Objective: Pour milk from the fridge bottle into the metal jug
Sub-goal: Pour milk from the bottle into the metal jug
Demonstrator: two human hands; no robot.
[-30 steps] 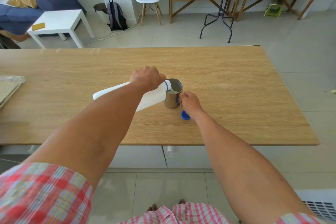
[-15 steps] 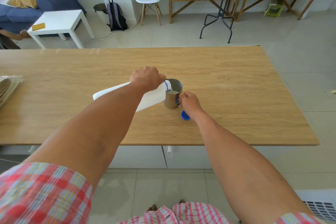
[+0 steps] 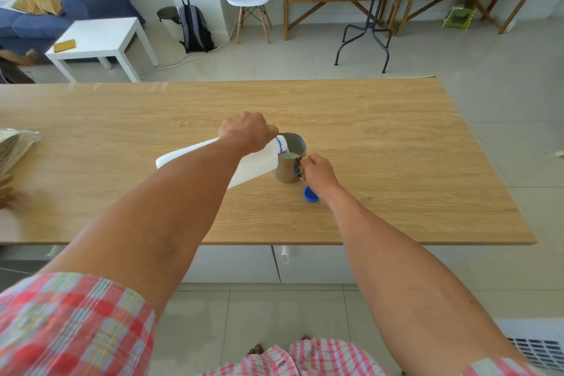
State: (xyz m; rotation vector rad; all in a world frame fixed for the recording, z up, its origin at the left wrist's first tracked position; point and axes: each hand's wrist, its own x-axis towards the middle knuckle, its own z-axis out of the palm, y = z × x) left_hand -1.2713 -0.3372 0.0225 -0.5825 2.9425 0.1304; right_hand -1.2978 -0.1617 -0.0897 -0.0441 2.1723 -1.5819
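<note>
The milk bottle (image 3: 256,165) is white plastic with a blue ring at its neck, tipped nearly flat so its mouth hangs over the rim of the metal jug (image 3: 290,162). The jug is a small steel pitcher standing upright near the middle of the wooden desk (image 3: 396,143), its shiny wall reflecting blue, with white milk lying inside (a thin stream falls from the bottle's mouth).

The left hand (image 3: 245,131) wraps the bottle's upper part, grip closed round it from above. The right hand (image 3: 319,174) pinches the jug's handle, fingers curled on it.

Counted: one bottle, one jug, one blue cap (image 3: 310,194) lying on the desk just beside the right wrist, and two hands at work. At the desk's left edge sits one stack of papers (image 3: 15,146), with a blurred hand (image 3: 6,192) of another person below it.

Against the frame half a second ago, bottle, jug and both hands hold the same pose; the milk surface in the jug looks slightly fuller. The blurred hand at the left edge is new.
</note>
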